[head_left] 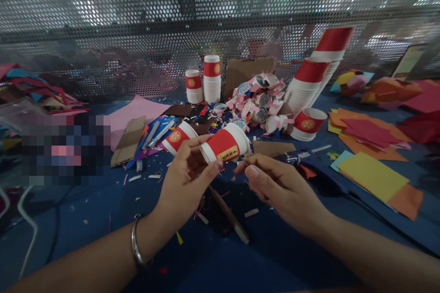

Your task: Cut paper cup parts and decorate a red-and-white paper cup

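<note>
My left hand (185, 171) is wrapped round a red and white paper cup (225, 144), holding it tilted on its side above the table. A small yellow label with dark marks shows on the cup's red band. Just right of the cup is my right hand (280, 185), its thumb and fingers pinched together; whatever they hold is too small to make out. Behind my left fingers another red and white cup (178, 137) lies tilted. Below the hands, a thin brown stick (229, 215) rests on the dark blue table (275, 261) among paper scraps.
Stacked cups (212, 84) stand at the back, with taller leaning stacks (307, 84) to the right. Between them is a heap of decorated cup pieces (261, 100). Coloured paper (373, 174) and a dark tool with a cable (319, 176) lie right; pens (154, 132) and cardboard (129, 142) left.
</note>
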The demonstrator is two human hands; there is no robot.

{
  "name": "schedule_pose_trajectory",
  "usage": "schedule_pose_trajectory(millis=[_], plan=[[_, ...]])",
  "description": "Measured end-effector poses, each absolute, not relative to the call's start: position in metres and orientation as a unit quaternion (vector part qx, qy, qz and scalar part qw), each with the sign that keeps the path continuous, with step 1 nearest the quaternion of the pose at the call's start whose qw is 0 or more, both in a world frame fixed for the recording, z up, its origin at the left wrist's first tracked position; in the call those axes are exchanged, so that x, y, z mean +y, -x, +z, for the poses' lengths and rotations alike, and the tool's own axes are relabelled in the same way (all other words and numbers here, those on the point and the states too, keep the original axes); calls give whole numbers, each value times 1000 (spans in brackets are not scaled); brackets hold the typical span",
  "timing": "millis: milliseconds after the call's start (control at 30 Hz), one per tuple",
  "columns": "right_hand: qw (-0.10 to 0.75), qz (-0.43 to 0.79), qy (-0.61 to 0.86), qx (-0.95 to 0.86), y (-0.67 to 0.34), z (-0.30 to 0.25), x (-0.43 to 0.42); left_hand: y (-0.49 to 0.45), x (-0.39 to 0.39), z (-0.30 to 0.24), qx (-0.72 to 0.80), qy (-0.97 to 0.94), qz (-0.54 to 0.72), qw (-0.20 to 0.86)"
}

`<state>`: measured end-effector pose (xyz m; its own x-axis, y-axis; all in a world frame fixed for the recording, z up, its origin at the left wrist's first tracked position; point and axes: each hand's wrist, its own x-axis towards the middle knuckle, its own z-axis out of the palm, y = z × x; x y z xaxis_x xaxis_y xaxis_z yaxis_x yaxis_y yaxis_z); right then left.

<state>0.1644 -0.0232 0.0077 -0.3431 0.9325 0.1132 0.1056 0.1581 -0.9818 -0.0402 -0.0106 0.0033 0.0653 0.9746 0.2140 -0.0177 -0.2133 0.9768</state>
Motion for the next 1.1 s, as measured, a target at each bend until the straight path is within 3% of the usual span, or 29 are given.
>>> schedule_pose_trajectory(millis=[200,1100], plan=[[359,560,378,-644,-159,6,-25,37,-13,7,423,-586,507,470],[336,685,388,-518,-152,12,-29,37,-15,2,466,-567,517,441]])
